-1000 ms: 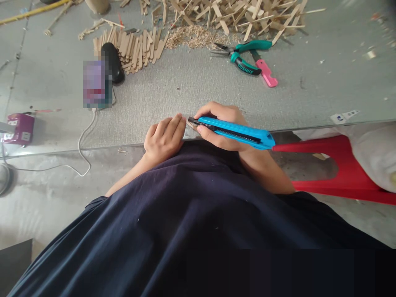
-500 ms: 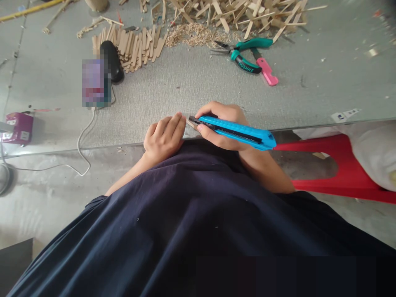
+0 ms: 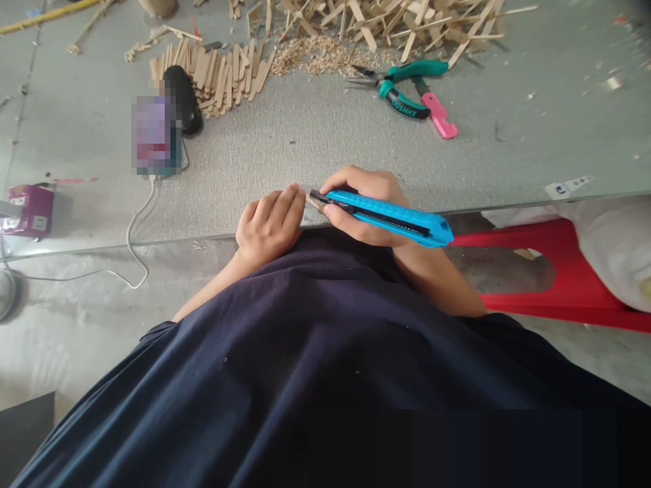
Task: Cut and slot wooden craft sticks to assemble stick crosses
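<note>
My right hand [image 3: 369,207] is closed around a blue utility knife [image 3: 391,218], whose blade end points left. The blade tip meets a small wooden stick piece [image 3: 311,201] at the near edge of the grey table [image 3: 315,149]. My left hand [image 3: 270,226] lies with fingers together, pressing down on that piece; most of the piece is hidden under the fingers. Both hands sit right at the table edge, above my dark blue shirt.
Further back lie a row of flat wooden sticks [image 3: 224,71], a heap of cut sticks [image 3: 386,24], sawdust [image 3: 320,57], teal pliers [image 3: 401,85] and a pink cutter [image 3: 440,116]. A blurred phone [image 3: 152,135] with a white cable [image 3: 137,237] lies left. A red stool [image 3: 549,274] stands right.
</note>
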A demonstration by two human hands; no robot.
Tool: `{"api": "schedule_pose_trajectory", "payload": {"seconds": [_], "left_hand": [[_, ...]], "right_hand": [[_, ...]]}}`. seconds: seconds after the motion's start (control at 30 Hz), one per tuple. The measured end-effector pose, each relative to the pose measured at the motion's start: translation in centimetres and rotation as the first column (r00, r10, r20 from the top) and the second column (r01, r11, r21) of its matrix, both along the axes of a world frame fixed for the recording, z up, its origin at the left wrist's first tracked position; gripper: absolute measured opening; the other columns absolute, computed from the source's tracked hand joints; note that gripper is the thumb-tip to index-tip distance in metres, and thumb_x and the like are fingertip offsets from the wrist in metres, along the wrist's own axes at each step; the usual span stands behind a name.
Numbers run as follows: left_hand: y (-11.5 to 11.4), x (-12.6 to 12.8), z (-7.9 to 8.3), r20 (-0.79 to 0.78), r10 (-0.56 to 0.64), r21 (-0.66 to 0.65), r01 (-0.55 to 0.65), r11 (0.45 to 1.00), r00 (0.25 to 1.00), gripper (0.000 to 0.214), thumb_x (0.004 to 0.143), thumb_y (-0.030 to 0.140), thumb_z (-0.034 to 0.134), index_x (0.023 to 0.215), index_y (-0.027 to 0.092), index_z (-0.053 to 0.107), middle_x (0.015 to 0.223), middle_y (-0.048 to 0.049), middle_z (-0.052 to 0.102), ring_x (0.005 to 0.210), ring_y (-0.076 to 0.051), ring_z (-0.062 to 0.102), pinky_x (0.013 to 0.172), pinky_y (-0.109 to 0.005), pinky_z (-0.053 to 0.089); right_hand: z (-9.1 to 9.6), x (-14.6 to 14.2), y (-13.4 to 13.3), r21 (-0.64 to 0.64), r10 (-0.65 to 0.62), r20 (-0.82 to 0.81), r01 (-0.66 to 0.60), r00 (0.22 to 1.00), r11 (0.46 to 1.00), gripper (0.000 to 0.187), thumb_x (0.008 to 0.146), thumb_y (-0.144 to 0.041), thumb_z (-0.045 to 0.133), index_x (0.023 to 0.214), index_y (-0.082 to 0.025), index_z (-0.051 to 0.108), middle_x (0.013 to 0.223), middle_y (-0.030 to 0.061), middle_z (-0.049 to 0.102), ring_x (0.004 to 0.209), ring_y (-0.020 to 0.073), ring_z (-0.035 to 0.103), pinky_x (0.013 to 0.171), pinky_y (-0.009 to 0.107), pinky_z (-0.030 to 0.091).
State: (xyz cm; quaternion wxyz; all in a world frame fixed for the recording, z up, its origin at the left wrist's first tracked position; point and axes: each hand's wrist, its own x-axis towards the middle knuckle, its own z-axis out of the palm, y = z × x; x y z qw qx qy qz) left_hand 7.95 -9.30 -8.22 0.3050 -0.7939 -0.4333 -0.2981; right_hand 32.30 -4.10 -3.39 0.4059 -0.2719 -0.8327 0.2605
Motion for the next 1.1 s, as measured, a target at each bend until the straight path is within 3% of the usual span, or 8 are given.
{"api": "schedule_pose_trajectory", "payload": {"seconds": [0.13,0.33,0.53,0.7,0.93,1.1], "left_hand": [[0.0,0.0,-0.1,-0.009,0.007,0.017,-0.006,1.0,1.0,0.047,0.123,0.045,0.042,0.145,0.022,0.076,0.136,-0.0065,0.09,0.108,-0.025,0.083,0.082,-0.042,0.05],[0.0,-0.5,-1.1,0.045,0.009,-0.194,0.0,0.981,0.999,0.054,0.122,0.054,0.042,0.157,0.025,0.072,0.146,-0.0119,0.086,0.121,-0.029,0.083,0.087,-0.044,0.052],[0.0,-0.4,-0.7,0.014,-0.016,-0.057,0.017,0.998,1.0,0.052,0.122,0.048,0.042,0.155,0.021,0.072,0.142,-0.0109,0.088,0.115,-0.027,0.083,0.084,-0.043,0.051],[0.0,-0.2,-0.2,-0.008,-0.004,-0.02,0.004,1.0,1.0,0.047,0.122,0.044,0.044,0.149,0.021,0.075,0.138,-0.0092,0.089,0.111,-0.026,0.083,0.082,-0.042,0.051],[-0.1,-0.4,-0.6,-0.015,0.018,-0.085,-0.019,0.996,1.0,0.046,0.12,0.041,0.047,0.152,0.023,0.074,0.143,-0.0095,0.087,0.115,-0.027,0.084,0.083,-0.043,0.052],[0.0,-0.6,-1.2,0.004,0.019,-0.157,-0.018,0.987,1.0,0.054,0.121,0.049,0.042,0.159,0.025,0.072,0.149,-0.0109,0.085,0.122,-0.029,0.083,0.086,-0.044,0.055]], "right_hand": [[-0.1,0.0,0.0,-0.003,-0.005,0.016,0.005,1.0,1.0,0.013,0.1,-0.032,0.073,0.106,-0.021,0.076,0.085,-0.002,0.076,0.065,0.012,0.058,0.068,0.029,0.047],[0.0,0.0,0.0,0.009,-0.008,0.031,0.008,0.999,1.0,0.013,0.098,-0.029,0.074,0.107,-0.021,0.077,0.085,-0.0017,0.076,0.065,0.0114,0.058,0.067,0.029,0.047],[0.0,0.0,-0.1,0.008,-0.018,0.027,0.017,0.999,1.0,0.013,0.098,-0.03,0.074,0.108,-0.021,0.077,0.086,-0.0012,0.077,0.067,0.0126,0.06,0.068,0.03,0.048],[0.0,-0.1,-0.2,-0.015,-0.021,0.047,0.021,0.999,1.0,0.014,0.098,-0.033,0.074,0.108,-0.022,0.077,0.089,-0.0002,0.079,0.07,0.0143,0.063,0.072,0.031,0.051],[0.0,0.0,-0.2,-0.01,-0.024,0.055,0.025,0.998,1.0,0.014,0.099,-0.032,0.074,0.108,-0.022,0.076,0.089,-0.0006,0.078,0.069,0.0137,0.062,0.072,0.031,0.051],[0.0,0.0,-0.1,-0.009,-0.013,0.057,0.014,0.998,1.0,0.014,0.098,-0.033,0.074,0.108,-0.023,0.076,0.088,-0.0007,0.078,0.068,0.0139,0.061,0.072,0.031,0.052]]}}
